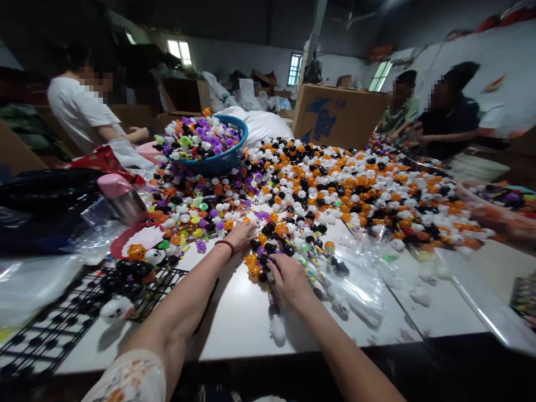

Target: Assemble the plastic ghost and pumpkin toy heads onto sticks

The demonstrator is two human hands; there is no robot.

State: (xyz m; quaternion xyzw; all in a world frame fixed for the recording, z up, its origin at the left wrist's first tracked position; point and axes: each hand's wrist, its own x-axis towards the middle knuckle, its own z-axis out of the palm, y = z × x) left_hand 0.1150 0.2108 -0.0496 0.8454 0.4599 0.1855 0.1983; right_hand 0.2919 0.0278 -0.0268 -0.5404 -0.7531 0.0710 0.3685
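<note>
At the near edge of a big heap of small Halloween toys (343,178), my left hand (243,234) reaches in with its fingers drawn together; what they hold is hidden. A beaded bracelet circles that wrist. My right hand (292,279) lies palm down, its fingers curled over black and orange toys; its grip is hidden too. Beside it are an orange pumpkin toy (252,268) and a white-headed toy (277,329). Several toys have clear stems filled with coloured beads. Clear plastic bags (360,285) lie to the right.
A blue basket (221,162) full of toys stands behind the heap. On the left are a pink-lidded bottle (121,198), a red dish (119,243) and a black grid rack (50,329). A cardboard box (339,117) rises behind. Other people stand at left and right.
</note>
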